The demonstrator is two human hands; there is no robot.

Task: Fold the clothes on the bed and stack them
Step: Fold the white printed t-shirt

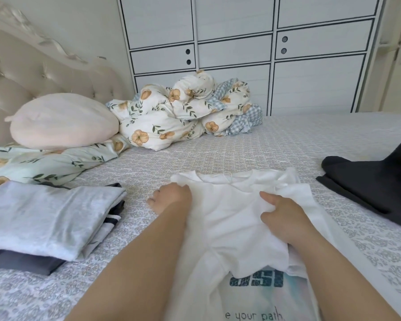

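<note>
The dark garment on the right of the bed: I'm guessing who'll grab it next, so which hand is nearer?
Right. The right hand pinches the white T-shirt beside the dark garment; the left hand grips the shirt's far edge.

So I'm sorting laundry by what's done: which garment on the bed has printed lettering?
The white T-shirt under both hands; teal lettering shows on it. The grey folded top and the dark garment show none.

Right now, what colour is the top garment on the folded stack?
Light grey top garment, lying over darker pieces; head view shows it.
</note>
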